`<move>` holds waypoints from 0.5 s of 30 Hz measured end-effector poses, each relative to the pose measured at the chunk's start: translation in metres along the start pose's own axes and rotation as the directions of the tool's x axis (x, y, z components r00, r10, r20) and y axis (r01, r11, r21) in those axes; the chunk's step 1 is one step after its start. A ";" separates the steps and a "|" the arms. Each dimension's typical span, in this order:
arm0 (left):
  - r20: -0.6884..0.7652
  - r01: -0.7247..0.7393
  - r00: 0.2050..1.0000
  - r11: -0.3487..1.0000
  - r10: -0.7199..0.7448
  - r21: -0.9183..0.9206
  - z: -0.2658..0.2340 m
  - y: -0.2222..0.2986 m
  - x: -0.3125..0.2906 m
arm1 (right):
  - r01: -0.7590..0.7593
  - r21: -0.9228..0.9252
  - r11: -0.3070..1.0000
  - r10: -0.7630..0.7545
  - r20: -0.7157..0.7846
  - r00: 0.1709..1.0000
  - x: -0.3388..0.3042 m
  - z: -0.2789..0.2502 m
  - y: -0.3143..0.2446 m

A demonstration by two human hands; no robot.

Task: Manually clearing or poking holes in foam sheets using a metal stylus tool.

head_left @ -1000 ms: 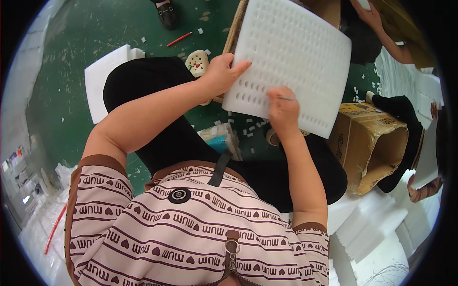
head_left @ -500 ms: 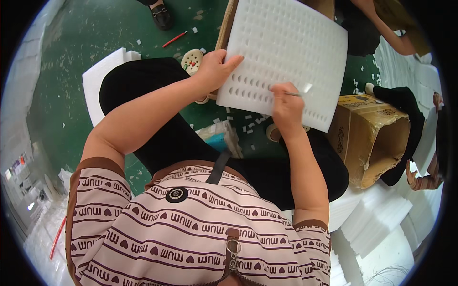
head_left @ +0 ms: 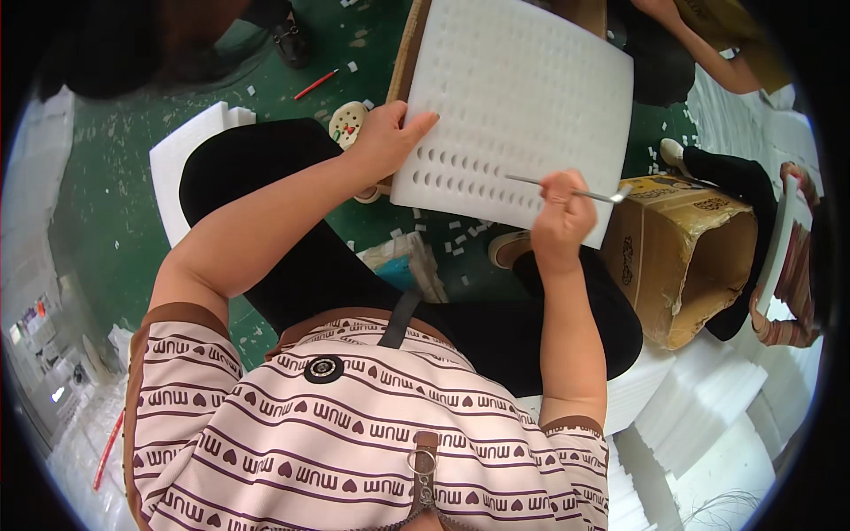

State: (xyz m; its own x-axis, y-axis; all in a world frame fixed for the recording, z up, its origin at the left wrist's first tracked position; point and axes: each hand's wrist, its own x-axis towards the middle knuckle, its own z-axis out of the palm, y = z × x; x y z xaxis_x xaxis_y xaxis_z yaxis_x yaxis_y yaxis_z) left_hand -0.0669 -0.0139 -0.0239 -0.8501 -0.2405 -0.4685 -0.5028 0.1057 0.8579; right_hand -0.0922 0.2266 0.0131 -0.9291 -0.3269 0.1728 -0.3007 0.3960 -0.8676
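A white foam sheet (head_left: 522,97) with rows of small oval cut-outs lies tilted over an open cardboard box (head_left: 404,66). My left hand (head_left: 390,140) grips its left edge, thumb on top and the other fingers partly hidden at the rim. My right hand (head_left: 564,217) is closed around a slim metal rod tool (head_left: 524,180), above the sheet's near right part. One end of the rod points left over the cut-outs; the other, at the right, is shiny and bent. The two nearest rows show darker cut-outs on their left side.
Right of my knee stands a taped cardboard box (head_left: 682,257), its open end toward me. White foam stacks (head_left: 699,416) lie at lower right. Co-workers sit at upper right and far right. A red pen-like stick (head_left: 316,84) and foam scraps litter the green floor (head_left: 292,177).
My right hand has moved right and nearer to me, and the rod now lies crosswise with both ends showing. A dark blurred shape has come in at upper left.
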 end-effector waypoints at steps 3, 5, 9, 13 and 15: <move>-0.017 -0.008 1.000 1.000 0.009 0.008 -0.003 0.000 0.000 | 0.049 0.019 0.999 -0.046 -0.098 0.994 0.004 -0.013 -0.010; -0.001 -0.002 1.000 1.000 0.002 0.020 0.000 0.002 -0.001 | 0.167 -0.139 0.976 -0.177 -0.059 0.983 0.002 -0.002 0.009; -0.009 0.017 1.000 0.998 -0.017 0.058 -0.002 0.006 0.000 | 0.300 -0.268 0.916 -0.301 0.036 0.953 0.002 0.017 0.025; -0.004 0.001 1.000 1.000 -0.001 0.029 -0.002 0.006 -0.001 | 0.109 -0.099 0.989 -0.111 -0.023 0.994 0.000 0.003 0.012; 0.011 0.013 1.000 0.999 -0.014 0.052 -0.003 0.006 -0.001 | 0.104 -0.094 0.990 -0.108 -0.028 0.994 -0.003 0.004 0.014</move>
State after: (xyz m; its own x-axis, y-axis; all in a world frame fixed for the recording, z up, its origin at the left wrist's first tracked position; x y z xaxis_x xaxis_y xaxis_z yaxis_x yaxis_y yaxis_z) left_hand -0.0687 -0.0154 -0.0177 -0.8447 -0.2317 -0.4824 -0.5214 0.1530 0.8395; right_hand -0.0932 0.2298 -0.0015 -0.8971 -0.3431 0.2783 -0.4150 0.4386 -0.7971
